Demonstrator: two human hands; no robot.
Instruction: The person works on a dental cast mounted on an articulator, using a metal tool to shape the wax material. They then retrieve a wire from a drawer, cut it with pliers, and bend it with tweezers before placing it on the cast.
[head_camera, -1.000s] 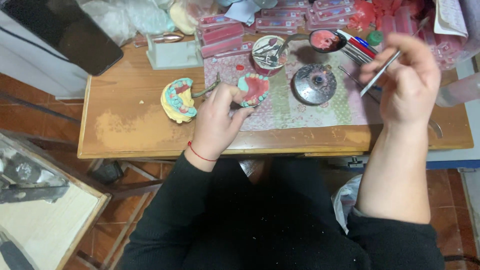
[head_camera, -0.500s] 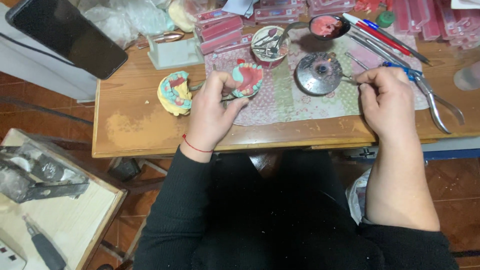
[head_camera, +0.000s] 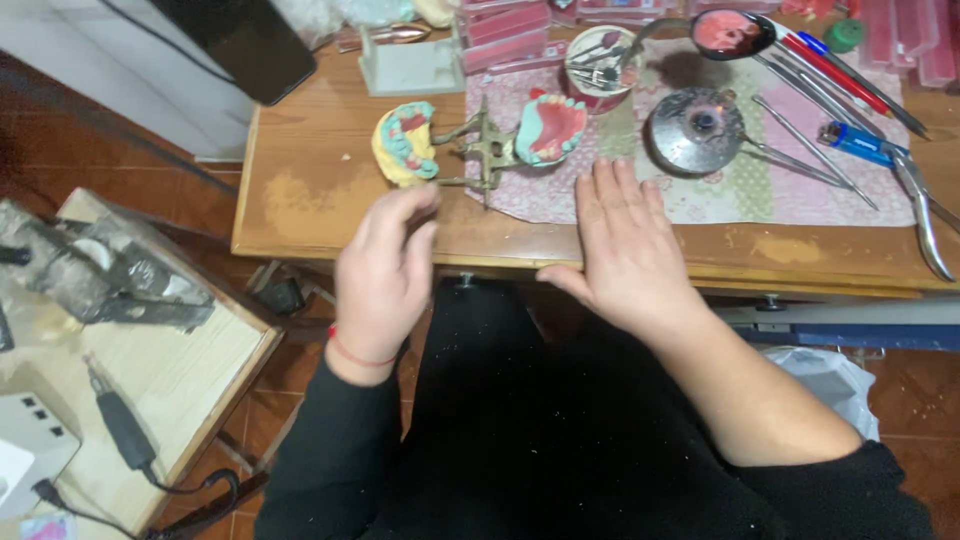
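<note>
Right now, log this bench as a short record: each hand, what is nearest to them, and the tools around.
left hand: empty, fingers loosely curled, raised just in front of the table edge
right hand: empty, flat, fingers spread over the table edge
nearest thing: hinged metal frame lying open, with two dental models
surface: wooden table with a patterned cloth
right side: round metal burner, thin metal instruments, blue lighter, pliers

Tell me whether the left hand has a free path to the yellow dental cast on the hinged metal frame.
Probably yes: the left hand is empty and hovers just short of the yellow dental cast, with only bare wooden table between.
</note>
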